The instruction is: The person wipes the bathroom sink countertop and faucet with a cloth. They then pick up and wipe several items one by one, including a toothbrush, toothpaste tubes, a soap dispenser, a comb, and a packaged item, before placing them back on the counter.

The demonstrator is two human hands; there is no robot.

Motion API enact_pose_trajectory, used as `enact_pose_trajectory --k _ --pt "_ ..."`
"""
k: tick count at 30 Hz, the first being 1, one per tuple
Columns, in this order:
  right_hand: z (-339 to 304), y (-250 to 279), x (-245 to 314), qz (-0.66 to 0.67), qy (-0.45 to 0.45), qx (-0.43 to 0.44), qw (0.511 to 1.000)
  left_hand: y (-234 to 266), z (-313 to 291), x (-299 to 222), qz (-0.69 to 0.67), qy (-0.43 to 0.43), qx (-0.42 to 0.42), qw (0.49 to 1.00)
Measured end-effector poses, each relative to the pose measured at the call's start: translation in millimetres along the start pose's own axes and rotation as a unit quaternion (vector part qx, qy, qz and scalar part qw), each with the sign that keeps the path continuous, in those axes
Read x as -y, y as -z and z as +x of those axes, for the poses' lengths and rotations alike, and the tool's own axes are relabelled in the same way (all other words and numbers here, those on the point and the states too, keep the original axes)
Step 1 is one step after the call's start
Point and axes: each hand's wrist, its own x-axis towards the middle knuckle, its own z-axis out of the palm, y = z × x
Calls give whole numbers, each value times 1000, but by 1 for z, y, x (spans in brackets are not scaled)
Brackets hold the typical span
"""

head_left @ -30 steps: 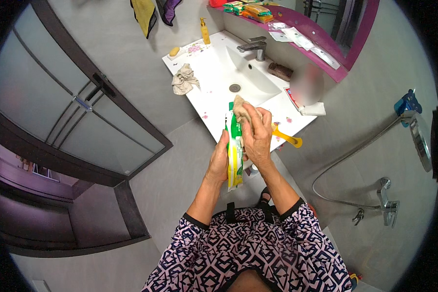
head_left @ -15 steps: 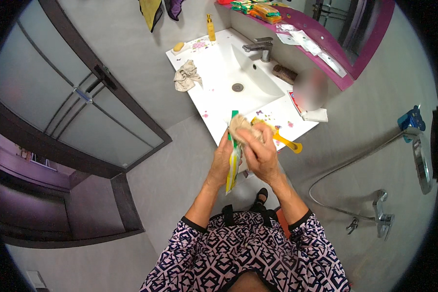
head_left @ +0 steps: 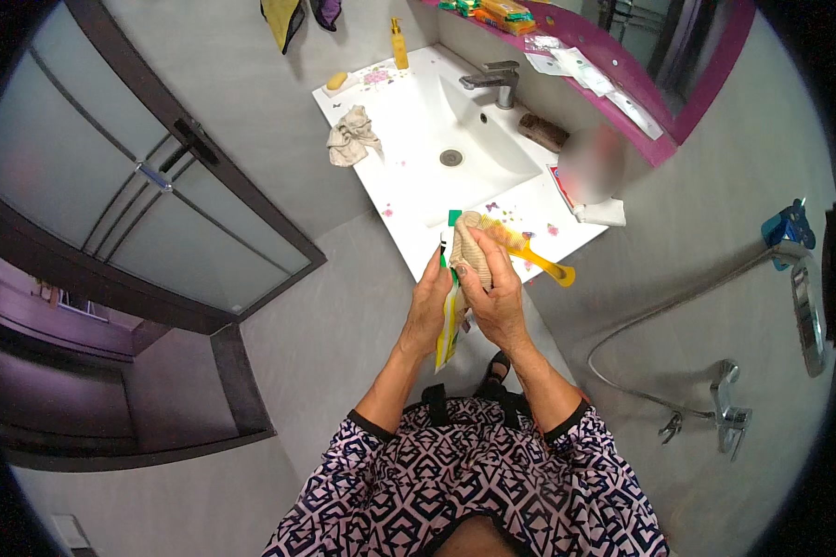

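My left hand is closed around a toothpaste tube, green, white and yellow. It is upright in the picture, its green cap away from me and its flat end toward me. My right hand grips a beige ribbed cloth and presses it along the tube's right side, hiding part of the tube. Both hands are in front of the sink counter's near edge. Beyond my right hand, a yellow comb lies on the counter, its handle sticking out past the edge.
The white sink has a grey faucet. A crumpled cloth, yellow soap and a yellow pump bottle are on its left. A brown brush-like thing lies right. A purple shelf holds packets. A shower hose hangs at right.
My right hand has shifted slightly with the cloth, which now lies lengthwise against the tube instead of bunched over its upper part. More of the cap end shows. The view has moved slightly.
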Motion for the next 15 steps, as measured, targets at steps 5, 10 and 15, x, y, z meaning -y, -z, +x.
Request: enact_pose_trajectory --k 5,10,15 --pt "-20 -2 4 -91 1 48 995 6 9 11 -39 -31 -30 998" --pt "-32 22 21 -23 -44 259 965 33 7 7 -96 0 12 995" --pt "-10 19 24 35 -44 154 986 29 4 -8 -171 -9 -19 985"
